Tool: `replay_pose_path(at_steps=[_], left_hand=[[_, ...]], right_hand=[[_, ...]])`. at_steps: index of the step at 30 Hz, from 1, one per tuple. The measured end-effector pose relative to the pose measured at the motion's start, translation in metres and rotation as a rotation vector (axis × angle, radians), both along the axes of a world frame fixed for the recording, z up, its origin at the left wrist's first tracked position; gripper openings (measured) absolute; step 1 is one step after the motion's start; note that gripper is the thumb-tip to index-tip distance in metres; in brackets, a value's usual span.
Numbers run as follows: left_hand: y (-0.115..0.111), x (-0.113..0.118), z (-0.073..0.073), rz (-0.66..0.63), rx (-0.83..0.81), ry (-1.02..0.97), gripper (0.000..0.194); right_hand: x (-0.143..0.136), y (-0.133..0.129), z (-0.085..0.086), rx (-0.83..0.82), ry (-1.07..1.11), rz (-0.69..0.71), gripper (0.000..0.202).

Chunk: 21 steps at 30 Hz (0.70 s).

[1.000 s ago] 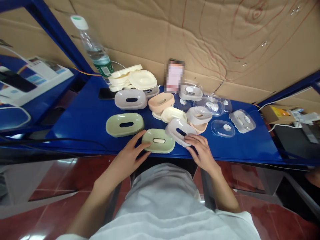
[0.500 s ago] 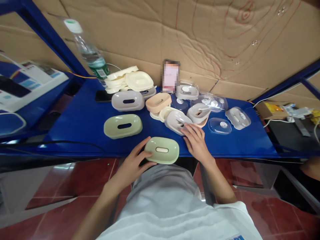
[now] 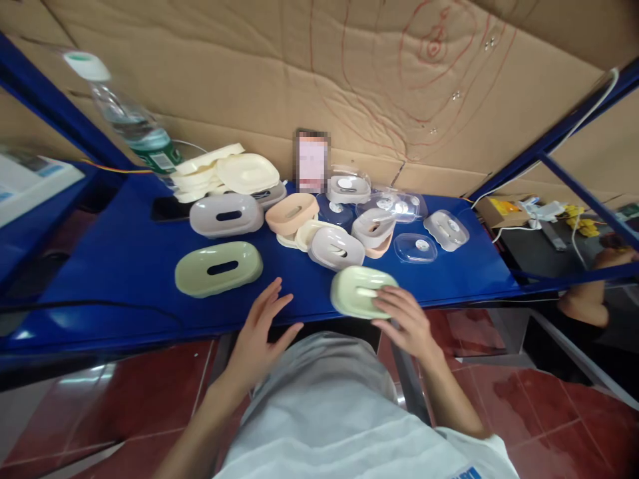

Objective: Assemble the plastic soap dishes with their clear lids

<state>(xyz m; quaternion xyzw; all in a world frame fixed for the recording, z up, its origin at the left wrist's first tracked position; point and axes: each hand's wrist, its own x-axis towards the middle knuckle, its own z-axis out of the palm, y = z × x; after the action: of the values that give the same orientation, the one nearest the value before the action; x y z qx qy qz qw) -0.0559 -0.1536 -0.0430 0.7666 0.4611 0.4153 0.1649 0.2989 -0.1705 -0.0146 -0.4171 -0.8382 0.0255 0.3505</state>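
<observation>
My right hand (image 3: 403,319) grips the right end of a pale green oval dish (image 3: 347,293) that has a cream strip in its middle, at the table's front edge. With fingers spread and nothing in it, my left hand (image 3: 262,332) is to the left of that dish. A second green dish (image 3: 192,276) with a dark slot lies on the table to the left. Behind it rests a grey dish (image 3: 202,216). Another grey dish (image 3: 327,246) sits just behind the held one, beside a peach dish (image 3: 279,218).
Cream lids (image 3: 249,174) are stacked at the back left near a water bottle (image 3: 132,130). A phone (image 3: 312,163) leans on the cardboard. Clear lids (image 3: 414,249) lie around the right side of the blue table (image 3: 279,303). Another person's arm (image 3: 586,299) shows at far right.
The green dish has moved right, from my left hand to my right hand. My left hand has let go. My right hand has left the grey dish. The view has shifted right.
</observation>
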Motion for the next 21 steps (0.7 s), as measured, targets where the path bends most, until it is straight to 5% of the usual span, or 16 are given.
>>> replay_pose_path(at_steps=[4,6,8,12,16,19,21], left_hand=[[0.004,-0.009,-0.002,0.032,0.052,0.07,0.028],[0.004,-0.008,-0.004,-0.011,0.096,0.122,0.023],[0.003,-0.005,-0.004,-0.063,0.142,0.167,0.019],[0.005,-0.001,0.006,-0.118,0.176,0.239,0.021],[0.034,0.015,0.024,-0.131,0.181,0.346,0.038],[0.063,0.039,0.037,-0.116,0.207,0.462,0.045],[0.074,0.053,0.043,-0.114,0.24,0.524,0.03]], right_hand=[[0.095,-0.026,-0.001,0.231,-0.032,-0.689,0.031],[0.142,-0.027,-0.011,0.379,0.017,-1.052,0.05],[0.178,-0.019,-0.021,0.318,0.021,-1.207,0.07],[0.197,0.011,-0.024,0.003,-0.067,-1.219,0.07],[0.154,0.039,-0.005,-0.021,-0.131,-1.189,0.057],[0.095,0.055,0.007,-0.032,-0.15,-0.852,0.054],[0.052,0.063,0.013,-0.096,-0.221,-0.553,0.049]])
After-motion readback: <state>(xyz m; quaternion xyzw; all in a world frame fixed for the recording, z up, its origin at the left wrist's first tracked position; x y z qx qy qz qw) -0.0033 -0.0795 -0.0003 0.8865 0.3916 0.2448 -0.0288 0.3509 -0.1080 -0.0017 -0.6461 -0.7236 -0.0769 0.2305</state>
